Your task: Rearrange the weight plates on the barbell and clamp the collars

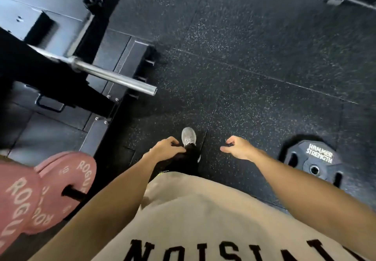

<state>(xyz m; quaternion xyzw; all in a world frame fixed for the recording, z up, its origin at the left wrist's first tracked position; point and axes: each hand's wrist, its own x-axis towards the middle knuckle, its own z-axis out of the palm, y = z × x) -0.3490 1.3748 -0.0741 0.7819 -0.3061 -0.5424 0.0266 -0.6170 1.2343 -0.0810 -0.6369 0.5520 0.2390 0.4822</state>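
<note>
While both hands hang free over the speckled black rubber floor (264,42), the barbell sleeve (114,78) juts in from the upper left, a bare, polished steel tube with an open round end and a thicker shoulder collar where it meets the thinner shaft; no plate sits on it. It rests across a black rack (95,36) whose base is bolted to a dark platform (50,122).

The left hand (165,148) hovers low in the middle of the view, knuckles up, fingers loosely curled downward and gripping nothing. The right hand (237,147) hangs just to the side of it, well apart from the sleeve, thumb out and fingers likewise bent loosely, with nothing in them.

At the lower left two pink bumper plates (67,189) lettered ROGUE in white overlap on a black storage peg (73,193); they are blurred. At the lower right a black plate (313,163) with grip slots and a steel-ringed centre hole, marked HAMMER STRENGTH in white, lies flat on the floor near the right forearm.

A grey shoe (188,136) points forward between the hands, above a tan shirt (193,220) with dark lettering
</note>
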